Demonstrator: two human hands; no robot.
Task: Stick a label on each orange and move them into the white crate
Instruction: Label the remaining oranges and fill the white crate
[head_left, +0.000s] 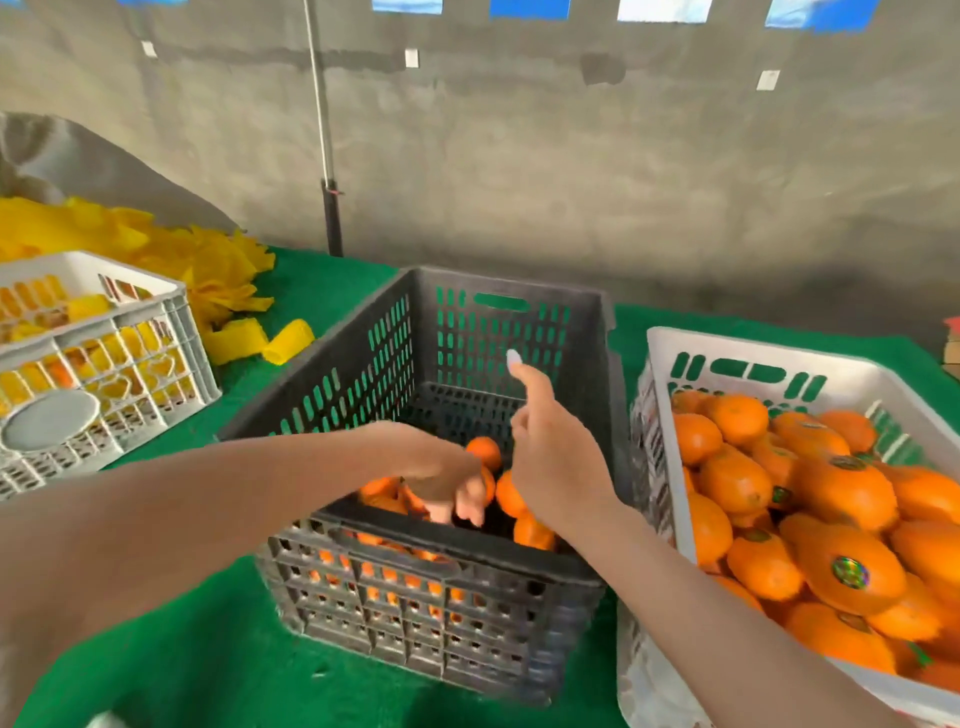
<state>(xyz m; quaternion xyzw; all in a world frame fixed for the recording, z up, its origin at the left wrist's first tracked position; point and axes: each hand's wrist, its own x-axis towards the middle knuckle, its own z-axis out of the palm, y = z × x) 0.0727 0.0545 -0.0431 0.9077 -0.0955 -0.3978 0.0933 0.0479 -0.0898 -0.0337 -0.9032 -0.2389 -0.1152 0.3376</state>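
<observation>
A dark grey crate (343, 374) stands in the middle, with several unlabelled oranges (485, 451) at its near end. My left hand (441, 480) reaches down into it, fingers pointing down among the fruit and touching it; no orange is plainly in its grip. My right hand (558, 462) hovers over the crate with one finger stretched up and the other fingers curled. A small pale label (514, 358) sticks to that fingertip. The white crate (670, 415) on the right is heaped with oranges (841, 566), some showing round stickers.
A green cloth (218, 639) covers the table. A second white crate (130, 358) with yellow foam nets stands at the left, and loose yellow nets (223, 280) lie behind it. A grey wall and a pole (332, 218) close the far side.
</observation>
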